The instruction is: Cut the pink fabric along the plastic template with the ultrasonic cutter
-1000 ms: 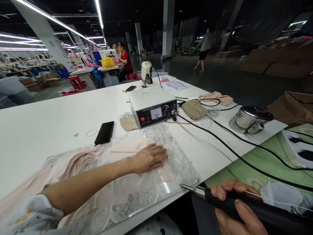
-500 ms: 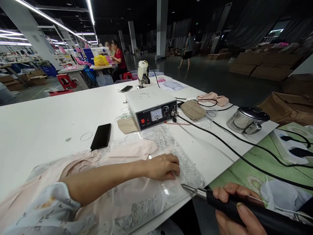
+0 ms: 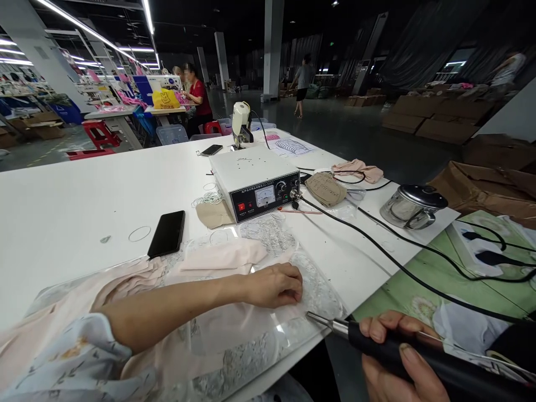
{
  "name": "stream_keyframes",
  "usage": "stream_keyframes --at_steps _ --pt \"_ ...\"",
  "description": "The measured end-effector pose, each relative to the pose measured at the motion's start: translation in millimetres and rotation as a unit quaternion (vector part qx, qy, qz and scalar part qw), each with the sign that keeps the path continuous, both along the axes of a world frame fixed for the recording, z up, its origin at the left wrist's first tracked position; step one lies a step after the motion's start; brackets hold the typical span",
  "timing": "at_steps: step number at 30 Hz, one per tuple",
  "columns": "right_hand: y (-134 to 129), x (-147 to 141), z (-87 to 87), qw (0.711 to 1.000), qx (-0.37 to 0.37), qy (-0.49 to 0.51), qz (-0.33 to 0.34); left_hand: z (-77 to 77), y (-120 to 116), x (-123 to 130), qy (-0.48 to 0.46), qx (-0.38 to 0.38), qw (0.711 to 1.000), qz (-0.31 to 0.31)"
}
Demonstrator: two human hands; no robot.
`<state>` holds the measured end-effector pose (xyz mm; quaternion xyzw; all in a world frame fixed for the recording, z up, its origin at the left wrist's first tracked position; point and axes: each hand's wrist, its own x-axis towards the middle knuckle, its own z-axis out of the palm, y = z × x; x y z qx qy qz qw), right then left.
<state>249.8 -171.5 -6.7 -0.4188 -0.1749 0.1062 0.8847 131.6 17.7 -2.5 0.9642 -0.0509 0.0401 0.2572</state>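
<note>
My left hand (image 3: 274, 286) lies on a scratched clear sheet (image 3: 255, 354), its fingers curled and closed at the edge of a piece of pale pink fabric (image 3: 224, 329). The fingertips are partly hidden. A folded strip of the same fabric (image 3: 226, 254) lies just beyond the wrist. In my right hand (image 3: 402, 354), fingers wrap around the black handle of an ultrasonic cutter handpiece (image 3: 372, 341). Its metal tip points left, close to the table's front edge and a short way from my left hand. More pink fabric layers (image 3: 104, 296) are spread beside my left forearm.
A white control box (image 3: 259, 184) stands behind the sheet, its black cable (image 3: 372, 245) running right. Around it are a phone (image 3: 167, 233), brown card patterns (image 3: 325, 188), a lidded glass mug (image 3: 412, 205) and a cream cutting machine (image 3: 242, 124). A power strip (image 3: 475, 251) lies right.
The view has shifted slightly, so table items sit a little further left. Both hands keep nearly the same pose. A walking person in the background has moved left.
</note>
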Motion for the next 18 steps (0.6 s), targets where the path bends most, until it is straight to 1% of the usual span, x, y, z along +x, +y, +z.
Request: stream_keyframes --at_steps 3,6,9,13,18 --pt "1.6 -3.1 -0.9 1.000 -0.005 0.000 -0.010 -0.7 -0.2 -5.6 -0.009 0.014 1.000 -0.015" --pt "-0.5 -4.4 -2.0 1.000 -0.015 -0.010 -0.009 -4.0 -0.3 -13.2 -0.036 0.051 0.996 -0.062" --pt "-3.2 -4.6 -2.8 1.000 -0.022 -0.017 0.009 -7.8 1.4 -18.4 -0.067 0.087 0.988 -0.105" --pt "-5.3 -6.1 -3.3 0.999 -0.015 -0.027 0.022 -10.1 6.0 -19.8 -0.073 0.092 0.985 -0.124" --pt "-9.5 -8.0 -3.8 0.998 -0.023 -0.037 0.041 -9.1 8.8 -20.0 -0.080 0.091 0.983 -0.140"
